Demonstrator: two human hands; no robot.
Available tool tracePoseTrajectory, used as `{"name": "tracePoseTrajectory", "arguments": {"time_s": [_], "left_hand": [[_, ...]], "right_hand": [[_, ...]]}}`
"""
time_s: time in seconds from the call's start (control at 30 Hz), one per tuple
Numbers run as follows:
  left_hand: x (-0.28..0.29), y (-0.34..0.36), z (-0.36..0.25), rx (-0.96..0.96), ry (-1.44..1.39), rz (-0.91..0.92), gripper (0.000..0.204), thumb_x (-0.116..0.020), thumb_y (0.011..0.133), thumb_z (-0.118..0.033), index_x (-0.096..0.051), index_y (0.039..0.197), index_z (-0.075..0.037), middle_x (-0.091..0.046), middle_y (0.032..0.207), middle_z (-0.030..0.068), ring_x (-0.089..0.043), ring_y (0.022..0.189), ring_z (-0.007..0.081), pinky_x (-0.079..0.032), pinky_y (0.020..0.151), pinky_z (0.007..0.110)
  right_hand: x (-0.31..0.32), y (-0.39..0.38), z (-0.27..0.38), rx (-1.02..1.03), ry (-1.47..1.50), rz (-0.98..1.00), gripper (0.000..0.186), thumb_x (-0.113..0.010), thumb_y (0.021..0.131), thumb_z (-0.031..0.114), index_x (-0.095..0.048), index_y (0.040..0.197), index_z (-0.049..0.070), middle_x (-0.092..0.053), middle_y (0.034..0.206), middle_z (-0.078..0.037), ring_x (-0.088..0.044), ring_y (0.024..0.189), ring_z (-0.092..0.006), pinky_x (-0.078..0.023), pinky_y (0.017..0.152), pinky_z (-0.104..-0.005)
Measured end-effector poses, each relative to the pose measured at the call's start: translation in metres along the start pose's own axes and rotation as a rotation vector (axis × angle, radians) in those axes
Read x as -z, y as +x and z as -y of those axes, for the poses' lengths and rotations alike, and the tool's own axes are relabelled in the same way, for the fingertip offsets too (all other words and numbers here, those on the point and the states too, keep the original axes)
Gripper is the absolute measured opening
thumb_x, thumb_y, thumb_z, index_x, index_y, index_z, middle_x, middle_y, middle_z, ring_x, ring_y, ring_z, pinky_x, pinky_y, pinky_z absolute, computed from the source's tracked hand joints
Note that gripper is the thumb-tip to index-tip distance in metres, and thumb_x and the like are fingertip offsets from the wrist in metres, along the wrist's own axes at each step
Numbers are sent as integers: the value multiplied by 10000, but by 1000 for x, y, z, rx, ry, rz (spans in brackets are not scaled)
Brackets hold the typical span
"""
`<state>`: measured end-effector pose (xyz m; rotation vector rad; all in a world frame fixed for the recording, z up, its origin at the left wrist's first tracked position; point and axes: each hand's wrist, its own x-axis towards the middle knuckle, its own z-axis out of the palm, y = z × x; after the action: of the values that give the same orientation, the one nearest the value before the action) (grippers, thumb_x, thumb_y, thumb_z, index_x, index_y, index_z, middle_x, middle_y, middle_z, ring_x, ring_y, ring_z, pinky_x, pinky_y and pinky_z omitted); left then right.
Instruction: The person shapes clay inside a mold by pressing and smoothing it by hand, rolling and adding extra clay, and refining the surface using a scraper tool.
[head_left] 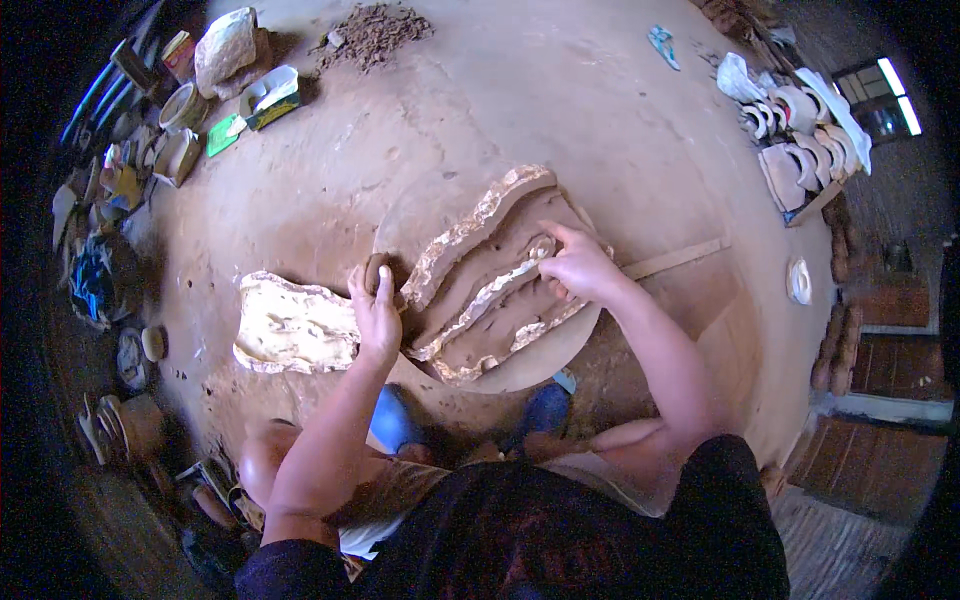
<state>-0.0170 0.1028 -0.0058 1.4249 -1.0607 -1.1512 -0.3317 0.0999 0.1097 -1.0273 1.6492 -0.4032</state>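
Two hands in play: left hand (376, 315) clutches a brown lump (375, 270), right hand (580, 265) is curled with its forefinger out at the clay (472, 270); can't tell if it's holding anything. The mold (497, 287) sits mid-scene on a round board (542, 357). I'd use the finger pad, small even pushes, easy near the pale edges. Pale slab (297, 325) at left, dusty floor (300, 210), crumbs (375, 38) heaped far, curved pieces (815, 115) stacked far right.

The left hand (376, 312) partly hides the brown lump (376, 267) it grips and the end of the pale slab (290, 322) beside it. The right hand (583, 266) covers part of the mould (470, 255) beneath; below both, the black shirt (520, 530) is cut off.
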Motion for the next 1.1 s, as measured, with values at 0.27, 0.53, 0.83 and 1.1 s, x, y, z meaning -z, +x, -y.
{"name": "tracePoseTrajectory", "arguments": {"time_s": [0.27, 0.53, 0.83, 1.1], "left_hand": [[5, -10, 8, -70, 208, -28, 397, -564, 1063, -292, -609, 1346, -18, -494, 1393, 190, -420, 1352, 340, -291, 1187, 431], [2, -13, 3, -95, 230, -24, 399, -573, 1054, -297, -611, 1358, -43, -499, 1393, 191, -418, 1353, 343, -299, 1185, 432], [4, -13, -2, -123, 315, -10, 396, -575, 1039, -273, -614, 1355, -38, -512, 1392, 181, -417, 1345, 344, -300, 1184, 426], [6, -13, 6, -102, 263, -42, 409, -601, 1024, -271, -603, 1370, -52, -485, 1380, 206, -421, 1339, 362, -318, 1174, 433]], "right_hand": [[-2, -7, 24, 28, -313, 35, 822, -627, 841, 62, -339, 1611, 84, -651, 724, -84, -620, 536, -160, -504, 498, -336], [1, 13, 16, -87, 72, 89, 844, -681, 834, 110, -345, 1605, 41, -662, 758, -81, -637, 545, -168, -528, 499, -333], [1, 15, 25, 55, -425, 90, 801, -741, 812, 139, -440, 1542, 1, -755, 894, -172, -690, 569, -180, -559, 544, -345], [-12, 4, 55, 254, -1003, 161, 745, -685, 757, 240, -559, 1461, 33, -730, 1102, -266, -721, 996, -417, -571, 948, -448]]}}
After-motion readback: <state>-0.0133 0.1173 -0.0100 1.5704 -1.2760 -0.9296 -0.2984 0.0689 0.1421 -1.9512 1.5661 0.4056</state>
